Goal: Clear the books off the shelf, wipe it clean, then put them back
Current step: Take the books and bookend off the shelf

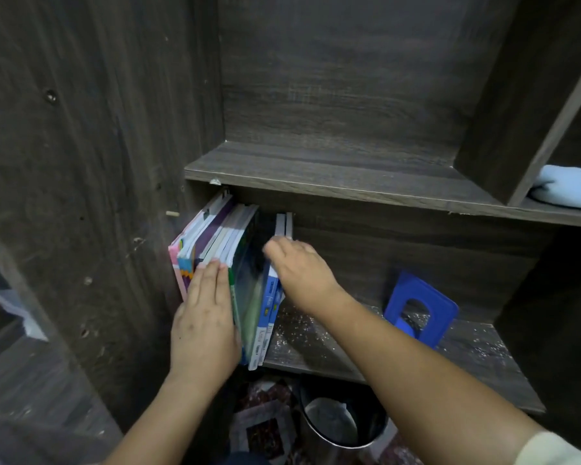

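A row of books [215, 243] stands upright at the left end of the lower shelf [467, 337], leaning against the cabinet's side wall. My left hand [205, 317] lies flat, fingers together, against the spines of the left books. My right hand [299, 266] rests on the top of the two blue-and-white books [265, 317] at the right end of the row, fingers curled over their upper edge. A light blue cloth [567, 187] lies folded on the upper shelf at the far right. White dust specks cover the lower shelf board.
A blue metal bookend [426, 297] stands on the lower shelf to the right of the books. The upper shelf board [316, 166] is bare. Below the shelf stands a metal bin [342, 421] on a patterned rug.
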### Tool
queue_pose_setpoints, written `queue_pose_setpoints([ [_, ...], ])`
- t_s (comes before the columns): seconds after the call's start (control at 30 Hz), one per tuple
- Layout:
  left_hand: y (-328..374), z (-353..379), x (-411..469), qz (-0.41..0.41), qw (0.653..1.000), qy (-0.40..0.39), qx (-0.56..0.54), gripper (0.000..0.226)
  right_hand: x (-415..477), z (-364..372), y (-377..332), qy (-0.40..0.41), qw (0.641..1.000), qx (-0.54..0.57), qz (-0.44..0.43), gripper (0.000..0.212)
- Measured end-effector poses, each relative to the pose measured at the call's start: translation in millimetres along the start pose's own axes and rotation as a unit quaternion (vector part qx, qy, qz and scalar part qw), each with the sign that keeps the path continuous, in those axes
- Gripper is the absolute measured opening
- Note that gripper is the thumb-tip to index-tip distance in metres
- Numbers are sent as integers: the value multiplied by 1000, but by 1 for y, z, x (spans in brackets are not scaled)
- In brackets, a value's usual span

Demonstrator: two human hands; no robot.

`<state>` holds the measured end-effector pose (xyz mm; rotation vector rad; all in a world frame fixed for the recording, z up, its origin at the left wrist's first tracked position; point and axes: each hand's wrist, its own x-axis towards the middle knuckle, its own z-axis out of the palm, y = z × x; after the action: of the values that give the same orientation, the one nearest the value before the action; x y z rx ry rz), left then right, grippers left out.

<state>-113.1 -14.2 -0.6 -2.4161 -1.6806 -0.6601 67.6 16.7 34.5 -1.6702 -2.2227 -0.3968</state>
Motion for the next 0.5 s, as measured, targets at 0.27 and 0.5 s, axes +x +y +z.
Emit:
queue_pose_setpoints([
  [0.27,15,12,-8,-23,1000,11,-2,134,-1,-16,30,-13,982,-169,-90,32],
  [0.5,47,26,-21,50,987,92,-125,82,-63,-69,61,126,991,-41,14,20],
])
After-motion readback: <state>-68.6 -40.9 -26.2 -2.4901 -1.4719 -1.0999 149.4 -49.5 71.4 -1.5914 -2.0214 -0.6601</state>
